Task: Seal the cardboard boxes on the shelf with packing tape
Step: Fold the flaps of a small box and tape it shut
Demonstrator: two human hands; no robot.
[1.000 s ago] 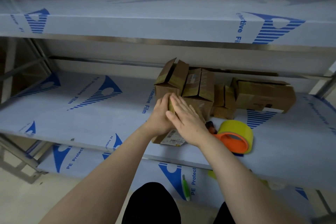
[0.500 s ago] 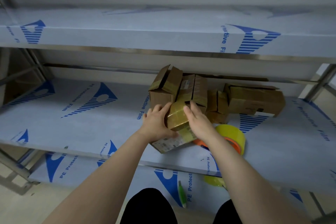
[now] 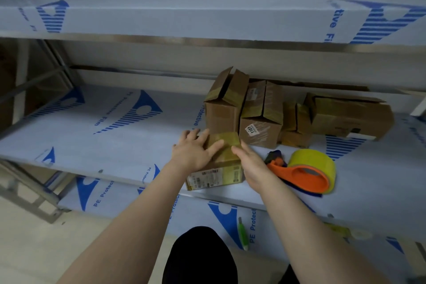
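Note:
A small cardboard box point(image 3: 224, 161) with shiny yellowish tape over its top lies near the front edge of the middle shelf point(image 3: 115, 136). My left hand point(image 3: 194, 150) rests flat on the box's left top, fingers straight. My right hand point(image 3: 250, 163) lies against the box's right side with straight fingers. An orange tape dispenser point(image 3: 304, 174) with a yellow roll lies on the shelf right of my right hand. Behind stand several more boxes: one with open flaps point(image 3: 222, 106), one labelled 1107 point(image 3: 260, 120), and a long one point(image 3: 350, 115) at the right.
A dark-handled tool point(image 3: 275, 157) lies just left of the dispenser. The upper shelf point(image 3: 207, 18) overhangs the work area. A green pen-like object point(image 3: 243, 234) rests on the lower shelf. Metal frame posts stand at far left.
The taped box has been set flat on the shelf; it was tilted up between both hands before. My left hand now lies flat on its top, my right hand along its right side.

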